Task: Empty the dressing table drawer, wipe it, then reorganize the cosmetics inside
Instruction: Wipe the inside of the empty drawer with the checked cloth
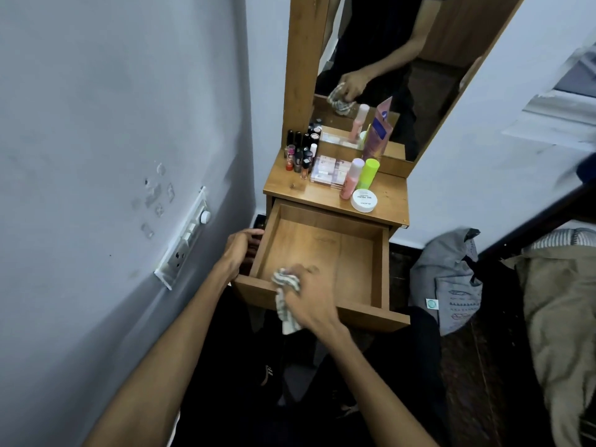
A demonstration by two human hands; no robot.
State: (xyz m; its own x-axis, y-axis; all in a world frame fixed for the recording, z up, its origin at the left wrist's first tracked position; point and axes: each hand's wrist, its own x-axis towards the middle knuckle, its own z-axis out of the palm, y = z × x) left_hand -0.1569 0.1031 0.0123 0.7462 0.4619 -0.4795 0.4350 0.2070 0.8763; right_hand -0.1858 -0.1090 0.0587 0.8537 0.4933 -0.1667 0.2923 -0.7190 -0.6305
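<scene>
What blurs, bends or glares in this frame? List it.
Head view: wide-angle lens bends the wall edges and the mirror frame; dim, even indoor light, no harsh glare; the right hand and its striped cloth are slightly motion-smeared; the drawer and the left hand read sharper; far-right edge is smeared.

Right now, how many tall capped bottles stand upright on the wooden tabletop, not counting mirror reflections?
2: the pink bottle with a pale cap near the tabletop's right front, and the neon-green bottle touching its right side. Small lipsticks and polishes cluster separately at the left.
</scene>
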